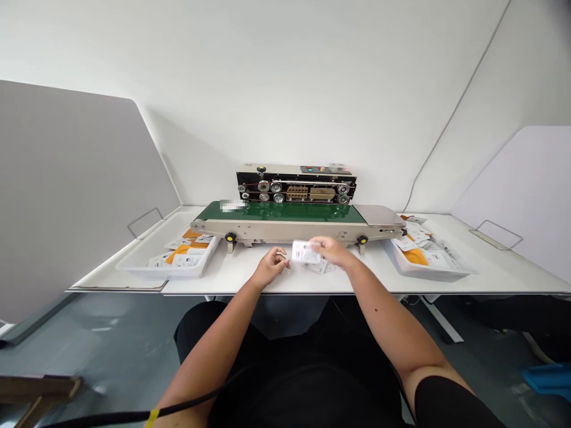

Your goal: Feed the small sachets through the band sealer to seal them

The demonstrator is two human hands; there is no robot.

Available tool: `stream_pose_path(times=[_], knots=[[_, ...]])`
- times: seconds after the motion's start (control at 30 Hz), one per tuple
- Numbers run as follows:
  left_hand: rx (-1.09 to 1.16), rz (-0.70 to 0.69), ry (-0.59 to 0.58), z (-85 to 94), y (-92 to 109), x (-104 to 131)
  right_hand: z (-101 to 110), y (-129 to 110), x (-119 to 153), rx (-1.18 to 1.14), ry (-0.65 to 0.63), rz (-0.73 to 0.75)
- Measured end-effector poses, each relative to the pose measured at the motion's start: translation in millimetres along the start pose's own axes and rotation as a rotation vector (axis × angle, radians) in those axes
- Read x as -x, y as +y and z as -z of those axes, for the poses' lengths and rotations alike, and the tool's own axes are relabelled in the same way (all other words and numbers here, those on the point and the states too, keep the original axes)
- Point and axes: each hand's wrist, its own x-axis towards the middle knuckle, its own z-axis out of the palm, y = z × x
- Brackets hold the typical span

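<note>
My right hand (331, 249) grips a small white printed packet (303, 251) by its right end, above the front of the table. The packet is a little blurred, and its print cannot be read. More flat white packets (320, 267) lie on the table beneath it. My left hand (270, 266) rests at the table just left of the held packet, its fingers loosely curled and apart with nothing between them. Behind both hands stands a band sealing machine (297, 193) with a green conveyor belt (285, 212). On the belt's left end is a white item (232, 205), its surface pixelated.
To the left stands a clear plastic bin (167, 273) of white and orange packets. A similar bin (439, 274) with packets is on the right. Grey partition panels (80, 190) flank the white table (499, 273). A black cable (187, 406) crosses my left forearm.
</note>
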Motion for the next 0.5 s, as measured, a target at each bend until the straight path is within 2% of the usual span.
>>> stream_pose_path(times=[0.17,0.23,0.27,0.37,0.5], knots=[[-0.033,-0.038,-0.012,0.2,-1.3,-0.4,87.4,-42.7,-40.8,-0.308,0.69,0.37],[-0.041,-0.037,-0.013,0.7,-2.4,-0.8,119.3,-49.7,-57.5,-0.325,0.885,0.413],[-0.044,-0.038,-0.013,1.0,-2.9,-0.9,131.4,-50.1,-64.5,-0.304,0.948,0.387],[-0.053,-0.046,-0.02,1.7,-3.4,-0.9,148.9,-42.7,-79.6,-0.222,1.01,0.178],[-0.064,-0.042,-0.018,1.3,-1.3,0.0,140.3,-30.2,-93.6,-0.249,0.901,-0.047]])
